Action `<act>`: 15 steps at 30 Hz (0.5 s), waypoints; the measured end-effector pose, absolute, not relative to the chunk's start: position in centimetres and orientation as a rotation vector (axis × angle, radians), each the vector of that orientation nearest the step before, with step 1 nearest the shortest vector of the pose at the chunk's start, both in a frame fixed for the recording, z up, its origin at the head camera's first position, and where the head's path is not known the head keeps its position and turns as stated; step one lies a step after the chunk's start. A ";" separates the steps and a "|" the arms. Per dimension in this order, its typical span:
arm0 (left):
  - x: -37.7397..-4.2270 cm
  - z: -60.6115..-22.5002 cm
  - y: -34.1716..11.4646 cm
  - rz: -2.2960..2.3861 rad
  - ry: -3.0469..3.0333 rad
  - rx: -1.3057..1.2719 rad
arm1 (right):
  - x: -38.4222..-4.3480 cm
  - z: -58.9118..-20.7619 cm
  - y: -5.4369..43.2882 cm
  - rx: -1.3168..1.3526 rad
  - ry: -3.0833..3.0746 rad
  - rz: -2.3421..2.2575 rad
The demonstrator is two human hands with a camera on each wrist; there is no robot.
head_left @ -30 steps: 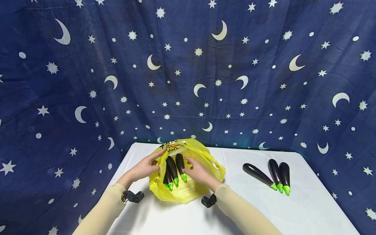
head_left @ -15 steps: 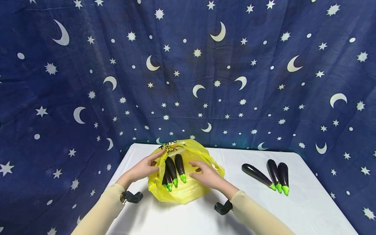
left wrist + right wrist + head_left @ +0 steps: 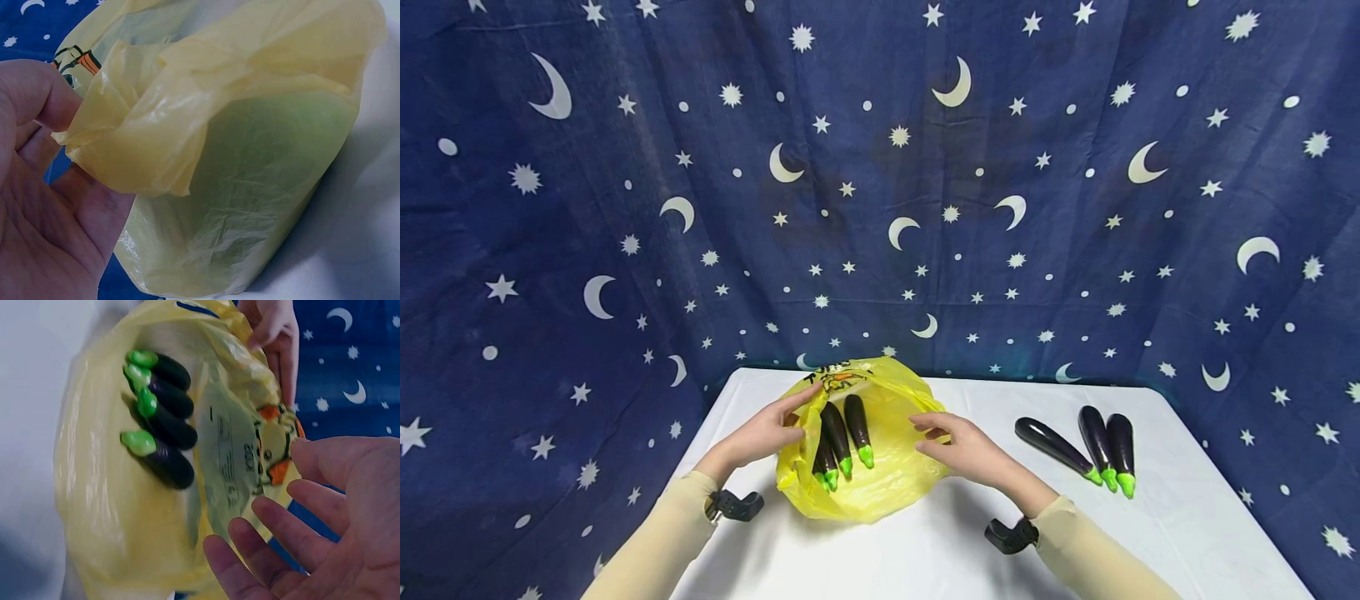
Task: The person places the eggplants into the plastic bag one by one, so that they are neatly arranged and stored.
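A yellow plastic bag (image 3: 895,467) with a printed cartoon lies on the table, its mouth spread toward me. My left hand (image 3: 767,433) pinches the bag's left edge between thumb and fingers; in the left wrist view the folded plastic (image 3: 144,125) runs into that grip. Inside the bag several dark eggplants (image 3: 165,422) with green stem ends lie side by side. At the bag's right edge, my right hand (image 3: 958,446) holds nothing, and its fingers (image 3: 275,519) spread loosely in the right wrist view.
To the right on the white table (image 3: 1195,517), two eggplants (image 3: 1097,446) (image 3: 1122,450) lie close together, with a third eggplant (image 3: 1052,446) slanting beside them. A dark blue curtain (image 3: 850,233) with moons and stars hangs behind the table and along both sides.
My right hand has drawn back to the right, from beside the rightmost eggplant inside the bag to the bag's right edge. The left hand keeps its grip on the bag.
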State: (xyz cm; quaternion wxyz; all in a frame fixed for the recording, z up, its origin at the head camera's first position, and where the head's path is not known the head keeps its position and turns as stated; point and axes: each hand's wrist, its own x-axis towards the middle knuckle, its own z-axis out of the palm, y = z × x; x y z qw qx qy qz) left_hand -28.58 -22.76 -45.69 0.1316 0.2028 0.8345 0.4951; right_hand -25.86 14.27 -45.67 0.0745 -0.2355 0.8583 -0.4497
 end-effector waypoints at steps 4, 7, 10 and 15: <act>-28.6 -45.7 -22.8 1.430 2.428 0.593 | -25.9 -45.3 15.8 -0.655 2.607 -1.353; -28.6 -45.8 -22.8 1.434 2.423 0.600 | -26.0 -45.3 16.9 -0.662 2.622 -1.372; -28.6 -45.8 -22.7 1.439 2.418 0.604 | -26.1 -45.4 17.8 -0.646 2.635 -1.400; -28.6 -45.8 -22.5 1.446 2.409 0.614 | -26.0 -45.7 19.4 -0.547 2.675 -1.412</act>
